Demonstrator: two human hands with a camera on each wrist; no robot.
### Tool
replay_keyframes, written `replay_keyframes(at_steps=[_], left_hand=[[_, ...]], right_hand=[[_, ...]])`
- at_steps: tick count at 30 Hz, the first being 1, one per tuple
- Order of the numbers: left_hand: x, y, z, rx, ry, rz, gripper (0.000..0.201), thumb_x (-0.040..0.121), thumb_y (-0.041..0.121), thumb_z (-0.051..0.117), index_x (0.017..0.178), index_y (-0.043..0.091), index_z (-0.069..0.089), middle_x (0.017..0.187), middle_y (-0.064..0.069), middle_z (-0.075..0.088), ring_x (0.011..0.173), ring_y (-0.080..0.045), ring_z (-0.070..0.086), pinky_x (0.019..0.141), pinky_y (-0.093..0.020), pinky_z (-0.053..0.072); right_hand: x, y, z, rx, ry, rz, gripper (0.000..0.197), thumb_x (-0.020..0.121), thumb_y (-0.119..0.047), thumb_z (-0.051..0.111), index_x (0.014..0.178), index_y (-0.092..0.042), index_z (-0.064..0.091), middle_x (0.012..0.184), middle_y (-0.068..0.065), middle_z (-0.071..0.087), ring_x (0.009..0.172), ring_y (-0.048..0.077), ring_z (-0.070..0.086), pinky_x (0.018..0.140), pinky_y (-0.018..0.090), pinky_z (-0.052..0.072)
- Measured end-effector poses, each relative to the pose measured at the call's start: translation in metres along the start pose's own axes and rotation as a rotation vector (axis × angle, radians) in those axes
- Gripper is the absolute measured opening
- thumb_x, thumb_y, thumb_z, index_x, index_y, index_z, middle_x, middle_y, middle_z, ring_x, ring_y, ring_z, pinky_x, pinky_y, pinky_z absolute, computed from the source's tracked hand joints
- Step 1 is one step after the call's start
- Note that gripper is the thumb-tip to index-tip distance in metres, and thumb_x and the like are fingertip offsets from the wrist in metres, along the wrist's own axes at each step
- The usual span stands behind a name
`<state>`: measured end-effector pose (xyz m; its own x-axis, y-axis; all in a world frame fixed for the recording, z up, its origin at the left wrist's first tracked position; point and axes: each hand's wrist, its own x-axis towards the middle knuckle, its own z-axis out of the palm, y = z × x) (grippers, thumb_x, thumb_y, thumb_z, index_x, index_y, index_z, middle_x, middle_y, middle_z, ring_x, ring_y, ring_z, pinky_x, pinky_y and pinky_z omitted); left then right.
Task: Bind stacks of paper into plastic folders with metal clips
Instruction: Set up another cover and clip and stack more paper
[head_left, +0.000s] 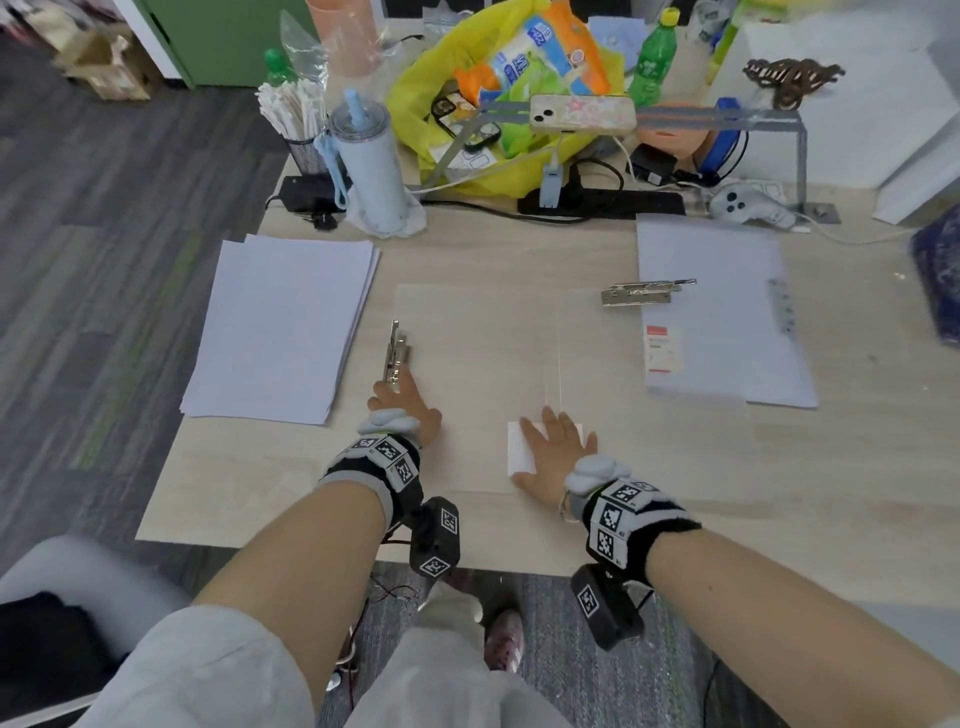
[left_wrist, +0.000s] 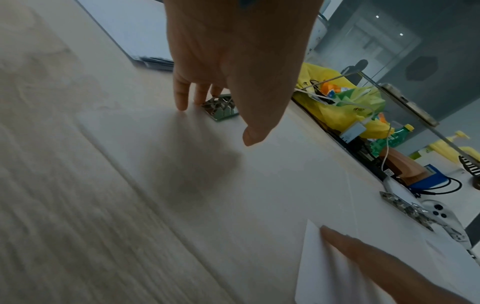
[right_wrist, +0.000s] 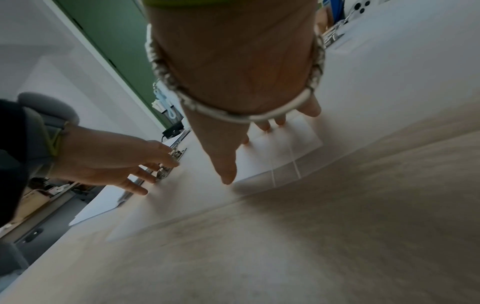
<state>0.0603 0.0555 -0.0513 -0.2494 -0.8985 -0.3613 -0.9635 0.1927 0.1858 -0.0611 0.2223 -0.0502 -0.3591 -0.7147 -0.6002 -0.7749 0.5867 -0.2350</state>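
Observation:
A clear plastic folder lies open flat in the middle of the table. A metal clip sits along its left edge. My left hand has straight fingers whose tips rest on the clip's near end. My right hand presses flat on a small white card at the folder's near edge. A stack of white paper lies to the left. On the right lies a second folder with paper and its own metal clip.
Along the table's back stand a pale blue tumbler, a yellow bag of snacks, a black power strip, a phone on a metal stand and a white controller. The table's near edge is just behind my wrists.

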Motion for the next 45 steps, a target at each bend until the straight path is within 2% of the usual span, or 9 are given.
replay_keyframes(at_steps=[2,5,9,13,20,26,31,36,45], left_hand=[[0.002,-0.002,-0.005,0.006,-0.075,0.102,0.081,0.088,0.034,0.057,0.151,0.023,0.006,0.135,-0.015,0.037,0.11,-0.031,0.05,0.088,-0.033,0.038],[0.011,-0.005,-0.004,-0.035,-0.141,0.14,0.074,0.09,0.034,0.056,0.149,0.016,0.015,0.14,-0.017,0.035,0.121,-0.035,0.046,0.1,-0.04,0.037],[0.027,-0.021,-0.019,-0.065,-0.059,0.19,0.052,0.09,0.033,0.049,0.137,0.013,0.036,0.135,-0.014,0.044,0.119,-0.033,0.046,0.098,-0.041,0.037],[0.045,-0.045,-0.044,-0.113,0.005,0.216,0.047,0.096,0.029,0.046,0.139,0.013,0.037,0.137,-0.012,0.043,0.123,-0.031,0.044,0.099,-0.039,0.037],[0.076,-0.101,-0.087,-0.139,0.062,0.15,0.044,0.097,0.028,0.044,0.138,0.014,0.036,0.137,-0.01,0.043,0.123,-0.029,0.043,0.097,-0.041,0.041],[0.12,-0.165,-0.121,0.0,-0.023,0.021,0.051,0.095,0.03,0.046,0.14,0.011,0.033,0.142,-0.012,0.036,0.131,-0.029,0.038,0.102,-0.043,0.037],[0.144,-0.2,-0.128,0.007,-0.034,-0.101,0.022,0.09,0.019,0.058,0.103,0.003,0.052,0.106,-0.02,0.051,0.112,-0.024,0.049,0.076,-0.028,0.038],[0.16,-0.216,-0.127,-0.011,-0.08,-0.12,0.053,0.093,0.024,0.054,0.137,0.002,0.033,0.143,-0.017,0.036,0.132,-0.031,0.039,0.107,-0.036,0.03],[0.163,-0.215,-0.123,-0.043,-0.188,-0.075,0.052,0.093,0.024,0.05,0.138,0.004,0.033,0.144,-0.017,0.036,0.13,-0.035,0.042,0.106,-0.04,0.033]], right_hand=[[0.003,0.0,-0.004,-0.045,0.028,0.039,0.075,0.09,-0.048,0.047,0.151,-0.03,0.007,0.16,0.002,-0.004,0.148,0.026,-0.003,0.117,0.055,0.006],[0.008,0.004,-0.007,-0.039,0.055,0.097,0.072,0.091,-0.049,0.045,0.151,-0.03,0.008,0.16,-0.001,-0.002,0.148,0.022,-0.001,0.118,0.051,0.006],[0.013,-0.018,-0.026,-0.041,0.078,0.132,0.073,0.094,-0.047,0.042,0.151,-0.018,0.008,0.16,0.006,0.002,0.148,0.027,0.002,0.12,0.046,0.006],[0.022,-0.061,-0.046,0.019,0.134,0.107,0.073,0.093,-0.041,0.046,0.151,-0.013,0.011,0.159,0.01,0.006,0.148,0.028,0.006,0.121,0.043,0.009],[0.041,-0.14,-0.057,0.145,0.183,0.057,0.072,0.092,-0.034,0.05,0.15,-0.01,0.015,0.159,0.012,0.009,0.147,0.028,0.008,0.121,0.039,0.011],[0.063,-0.217,-0.053,0.218,0.208,0.06,0.069,0.084,-0.03,0.054,0.144,-0.006,0.027,0.147,0.016,0.033,0.134,0.033,0.034,0.112,0.039,0.03],[0.08,-0.255,-0.047,0.234,0.168,0.091,0.061,0.089,-0.027,0.053,0.141,-0.003,0.031,0.145,0.014,0.035,0.135,0.031,0.033,0.11,0.037,0.03],[0.104,-0.282,-0.039,0.255,0.113,0.124,0.041,0.086,-0.023,0.055,0.121,-0.004,0.045,0.123,0.015,0.049,0.12,0.034,0.047,0.09,0.033,0.039],[0.124,-0.298,-0.027,0.235,0.081,0.23,0.054,0.086,-0.026,0.056,0.129,-0.001,0.036,0.127,0.017,0.05,0.114,0.035,0.051,0.086,0.036,0.041]])
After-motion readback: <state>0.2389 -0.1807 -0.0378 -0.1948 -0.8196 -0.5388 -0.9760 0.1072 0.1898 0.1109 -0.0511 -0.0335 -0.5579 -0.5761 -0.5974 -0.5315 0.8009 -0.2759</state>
